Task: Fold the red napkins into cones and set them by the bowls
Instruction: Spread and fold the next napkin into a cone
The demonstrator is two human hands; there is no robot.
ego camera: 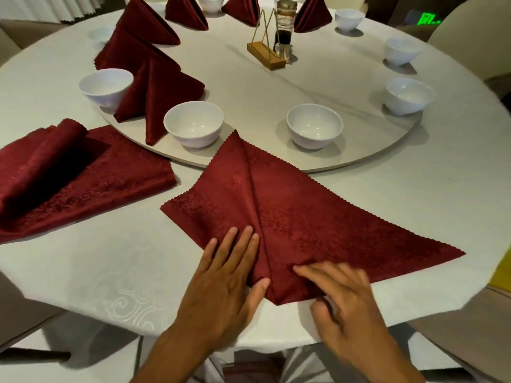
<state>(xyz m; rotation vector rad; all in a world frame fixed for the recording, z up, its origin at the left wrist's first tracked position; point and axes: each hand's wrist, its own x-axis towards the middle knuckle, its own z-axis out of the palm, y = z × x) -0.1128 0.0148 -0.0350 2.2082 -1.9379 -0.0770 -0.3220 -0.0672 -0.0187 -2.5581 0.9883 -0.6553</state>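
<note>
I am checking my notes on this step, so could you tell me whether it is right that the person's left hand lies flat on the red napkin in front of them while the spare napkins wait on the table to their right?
Not quite. In the head view the left hand does lie flat on the red napkin, but the spare napkins wait on the table to the person's left, not right.

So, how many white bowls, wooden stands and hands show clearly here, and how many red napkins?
White bowls: 8
Wooden stand: 1
Hands: 2
Total: 11
The red napkins overlap too much for a sure count.
</note>
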